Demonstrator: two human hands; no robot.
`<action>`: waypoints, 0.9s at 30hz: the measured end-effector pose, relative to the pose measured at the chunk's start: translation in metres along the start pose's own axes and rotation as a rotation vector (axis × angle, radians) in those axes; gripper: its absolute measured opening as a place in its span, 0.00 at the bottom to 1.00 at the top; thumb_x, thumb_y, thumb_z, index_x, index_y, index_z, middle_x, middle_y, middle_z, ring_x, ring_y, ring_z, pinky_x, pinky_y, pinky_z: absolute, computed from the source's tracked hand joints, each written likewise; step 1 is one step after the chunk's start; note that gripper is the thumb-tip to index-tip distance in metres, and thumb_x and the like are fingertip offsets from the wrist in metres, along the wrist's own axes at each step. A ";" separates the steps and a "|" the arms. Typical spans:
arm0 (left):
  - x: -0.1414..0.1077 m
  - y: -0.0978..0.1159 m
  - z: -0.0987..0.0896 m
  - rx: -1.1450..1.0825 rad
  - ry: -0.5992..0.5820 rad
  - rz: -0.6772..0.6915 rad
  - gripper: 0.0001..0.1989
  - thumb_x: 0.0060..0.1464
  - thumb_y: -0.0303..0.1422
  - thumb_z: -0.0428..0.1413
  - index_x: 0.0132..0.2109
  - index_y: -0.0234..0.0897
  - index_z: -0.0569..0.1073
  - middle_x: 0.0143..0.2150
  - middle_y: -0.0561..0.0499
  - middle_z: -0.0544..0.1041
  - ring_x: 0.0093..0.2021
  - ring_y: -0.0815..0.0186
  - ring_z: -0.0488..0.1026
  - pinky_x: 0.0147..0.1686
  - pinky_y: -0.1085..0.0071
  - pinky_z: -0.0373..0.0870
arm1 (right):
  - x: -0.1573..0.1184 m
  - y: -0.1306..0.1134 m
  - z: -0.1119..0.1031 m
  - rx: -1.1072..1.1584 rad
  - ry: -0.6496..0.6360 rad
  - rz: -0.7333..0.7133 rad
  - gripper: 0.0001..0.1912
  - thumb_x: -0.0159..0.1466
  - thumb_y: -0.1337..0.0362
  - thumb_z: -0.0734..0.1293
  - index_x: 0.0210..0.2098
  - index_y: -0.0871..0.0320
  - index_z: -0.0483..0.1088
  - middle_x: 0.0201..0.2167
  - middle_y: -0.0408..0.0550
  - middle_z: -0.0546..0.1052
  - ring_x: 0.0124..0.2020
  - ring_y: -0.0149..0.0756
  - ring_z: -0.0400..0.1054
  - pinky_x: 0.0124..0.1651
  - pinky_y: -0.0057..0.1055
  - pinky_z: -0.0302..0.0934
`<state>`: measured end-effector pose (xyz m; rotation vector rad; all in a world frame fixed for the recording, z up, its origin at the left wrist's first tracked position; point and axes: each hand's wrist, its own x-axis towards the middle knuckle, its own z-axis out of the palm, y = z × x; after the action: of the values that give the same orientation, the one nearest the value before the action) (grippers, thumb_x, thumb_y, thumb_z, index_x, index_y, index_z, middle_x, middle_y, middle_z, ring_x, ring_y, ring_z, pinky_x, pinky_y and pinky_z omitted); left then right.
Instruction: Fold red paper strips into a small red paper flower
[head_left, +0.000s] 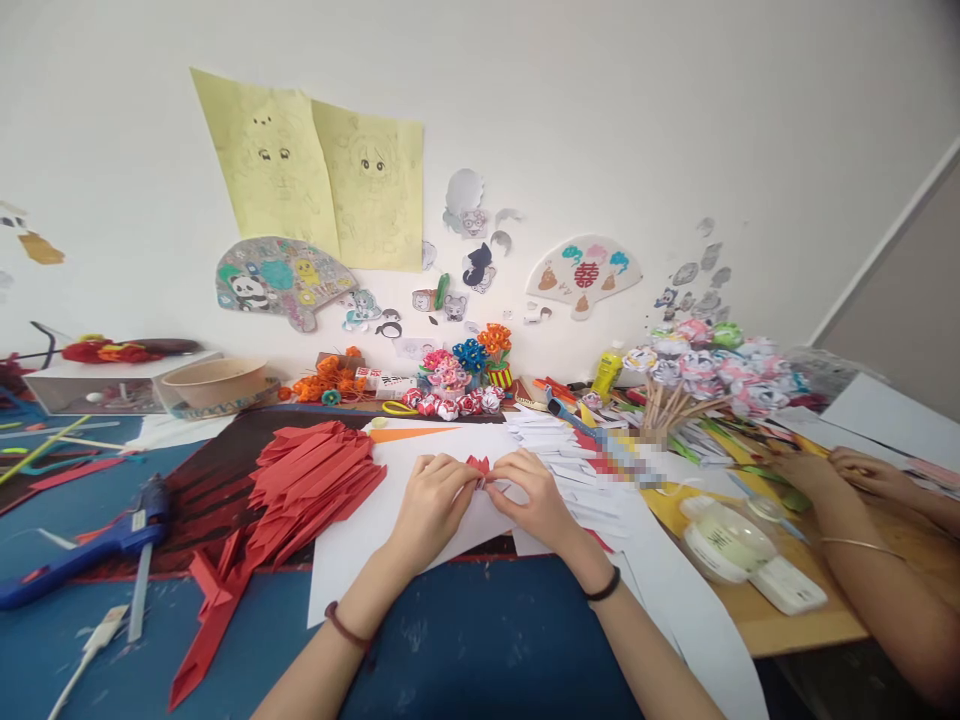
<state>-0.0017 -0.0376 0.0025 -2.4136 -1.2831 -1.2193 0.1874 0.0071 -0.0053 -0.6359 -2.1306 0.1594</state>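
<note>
Between my two hands, above white paper [352, 540], is a small piece of folded red paper [478, 465] with pointed tips. My left hand [437, 492] pinches it from the left, thumb and index finger together. From the right, my right hand [531, 497] pinches the same piece. The fingertips hide its lower part. To the left lies a thick pile of folded red paper strips [315, 485], with a few more red pieces [214, 590] in front of it. Several white paper strips [562, 455] lie behind and right of my right hand.
A blue glue gun [112, 545] and a white cable plug [109, 630] lie at left. Paper flowers [705, 365], a yellow bottle [607, 370] and a clear bottle [727, 540] stand at right. A co-worker's hands [810, 480] work at the far right. Behind, a wall has drawings [367, 190].
</note>
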 end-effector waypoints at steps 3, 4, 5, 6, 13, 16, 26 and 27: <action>0.000 -0.001 0.000 -0.004 -0.002 0.005 0.07 0.63 0.29 0.49 0.43 0.39 0.73 0.38 0.51 0.79 0.40 0.64 0.71 0.41 0.65 0.59 | 0.000 0.000 0.000 0.008 -0.008 0.002 0.04 0.64 0.67 0.66 0.37 0.56 0.73 0.34 0.46 0.75 0.38 0.38 0.66 0.45 0.38 0.59; 0.000 -0.001 0.000 -0.005 -0.001 0.004 0.07 0.63 0.29 0.49 0.43 0.39 0.73 0.39 0.51 0.79 0.40 0.64 0.71 0.41 0.64 0.59 | 0.000 0.000 0.000 0.010 -0.008 0.003 0.04 0.64 0.67 0.66 0.37 0.56 0.73 0.34 0.46 0.74 0.38 0.38 0.66 0.45 0.38 0.59; -0.001 -0.001 0.001 -0.007 0.000 0.005 0.08 0.63 0.29 0.49 0.43 0.39 0.73 0.39 0.51 0.79 0.40 0.64 0.71 0.41 0.64 0.59 | 0.000 0.000 0.000 0.011 -0.009 0.003 0.04 0.64 0.67 0.66 0.37 0.56 0.73 0.34 0.46 0.74 0.38 0.38 0.66 0.45 0.38 0.59; -0.001 -0.002 0.001 -0.010 0.000 0.004 0.07 0.63 0.29 0.49 0.43 0.39 0.73 0.39 0.51 0.79 0.40 0.64 0.71 0.41 0.65 0.59 | 0.000 0.000 0.000 0.011 -0.009 0.003 0.04 0.64 0.67 0.66 0.37 0.56 0.73 0.35 0.46 0.74 0.38 0.38 0.66 0.45 0.38 0.59; -0.001 -0.001 0.002 -0.017 0.006 0.015 0.08 0.63 0.29 0.50 0.44 0.39 0.73 0.40 0.50 0.79 0.40 0.64 0.71 0.40 0.65 0.60 | -0.001 0.001 0.001 -0.019 0.015 -0.018 0.04 0.63 0.67 0.66 0.37 0.56 0.72 0.35 0.46 0.75 0.38 0.37 0.66 0.44 0.37 0.60; -0.002 -0.002 0.003 -0.004 0.005 0.039 0.09 0.63 0.28 0.50 0.46 0.39 0.74 0.40 0.50 0.79 0.40 0.64 0.71 0.40 0.65 0.60 | -0.002 0.001 0.002 -0.071 0.031 -0.036 0.05 0.63 0.68 0.66 0.39 0.57 0.72 0.36 0.47 0.74 0.38 0.37 0.66 0.43 0.37 0.60; -0.006 -0.005 0.007 0.146 -0.013 0.134 0.08 0.62 0.29 0.51 0.44 0.40 0.74 0.41 0.51 0.79 0.40 0.64 0.69 0.41 0.63 0.59 | -0.006 0.004 0.008 -0.148 0.036 -0.157 0.07 0.63 0.72 0.63 0.35 0.57 0.73 0.31 0.47 0.75 0.34 0.37 0.64 0.38 0.35 0.59; -0.005 -0.005 0.007 0.167 -0.013 0.133 0.08 0.62 0.30 0.51 0.44 0.40 0.74 0.41 0.50 0.78 0.40 0.63 0.68 0.41 0.63 0.59 | -0.006 0.004 0.008 -0.147 0.026 -0.158 0.07 0.63 0.72 0.63 0.36 0.57 0.73 0.32 0.47 0.76 0.35 0.37 0.64 0.38 0.36 0.60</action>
<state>-0.0030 -0.0350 -0.0069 -2.3493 -1.1574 -1.0203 0.1858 0.0087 -0.0163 -0.5480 -2.1705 -0.0919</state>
